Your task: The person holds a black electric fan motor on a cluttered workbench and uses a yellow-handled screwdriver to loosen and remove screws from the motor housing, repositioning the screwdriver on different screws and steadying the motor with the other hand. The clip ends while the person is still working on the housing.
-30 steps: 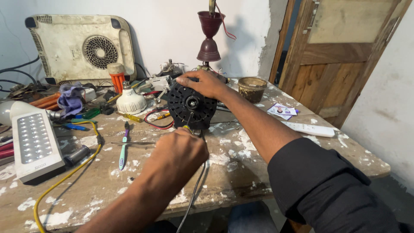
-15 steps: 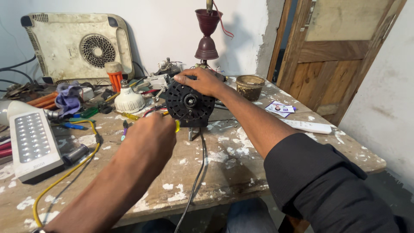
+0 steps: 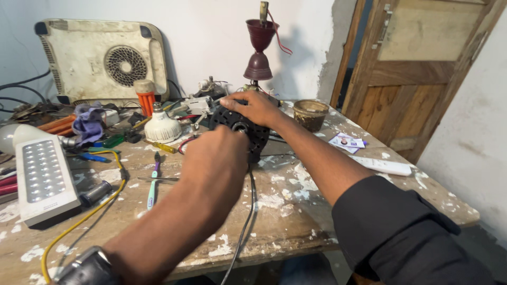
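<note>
The left hand [image 3: 219,158] has come up from the near edge of the table over the last second and now sits right against the near face of the black round motor [image 3: 244,129], its fingers curled together; whether they pinch anything cannot be told, since the back of the hand hides them. The right hand [image 3: 252,108] has stayed where it was, clamped over the motor's top (a steadying grip, by the look of it). The motor stands on edge at the middle of the paint-flecked workbench [image 3: 296,211], a dark cable [image 3: 246,211] trailing toward the near edge. To the left lie a white bulb [image 3: 161,126], screwdrivers [image 3: 153,179] and an LED lamp panel [image 3: 42,177]; a small bowl [image 3: 310,113] sits to the right.
</note>
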{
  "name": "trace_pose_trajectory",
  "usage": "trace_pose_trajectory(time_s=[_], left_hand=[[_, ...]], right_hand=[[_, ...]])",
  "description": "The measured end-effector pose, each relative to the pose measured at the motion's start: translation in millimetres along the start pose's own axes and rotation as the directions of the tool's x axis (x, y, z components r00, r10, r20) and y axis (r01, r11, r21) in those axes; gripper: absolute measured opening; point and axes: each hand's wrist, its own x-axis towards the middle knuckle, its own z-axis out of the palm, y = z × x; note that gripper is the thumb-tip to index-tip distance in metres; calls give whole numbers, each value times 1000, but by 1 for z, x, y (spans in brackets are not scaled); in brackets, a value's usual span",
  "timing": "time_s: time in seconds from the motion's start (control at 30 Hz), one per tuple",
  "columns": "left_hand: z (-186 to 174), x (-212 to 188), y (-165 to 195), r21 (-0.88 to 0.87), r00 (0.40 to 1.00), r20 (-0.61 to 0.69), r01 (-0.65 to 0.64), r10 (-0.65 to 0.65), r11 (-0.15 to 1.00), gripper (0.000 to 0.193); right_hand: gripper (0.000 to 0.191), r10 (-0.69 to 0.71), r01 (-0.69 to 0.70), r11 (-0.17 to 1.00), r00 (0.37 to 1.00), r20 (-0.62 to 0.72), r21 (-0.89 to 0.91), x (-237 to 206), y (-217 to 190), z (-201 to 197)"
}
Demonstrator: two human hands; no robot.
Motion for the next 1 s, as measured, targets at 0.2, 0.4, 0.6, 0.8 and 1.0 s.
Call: trace_pose_trajectory(time_s=[0.2,0.4,0.6,0.8,1.0], left_hand=[[20,-34,11,172,982,-40,-175,185,969,6],[38,-39,13,192,1000,-15,-1,4,981,12],[46,-43,20,250,997,-42,-60,72,967,22],[43,-48,12,323,997,-35,-58,73,945,29],[40,-47,13,285,1000,19,-16,11,958,30]], right_hand=[[57,17,-17,1000,1000,-19,-23,0,6,3],[56,13,-14,999,1000,-20,-30,0,8,3],[56,12,-13,1000,1000,-23,-16,0,8,5],[56,28,-28,1000,1000,-12,-4,0,9,6],[56,33,-33,999,999,-24,-26,0,9,6]])
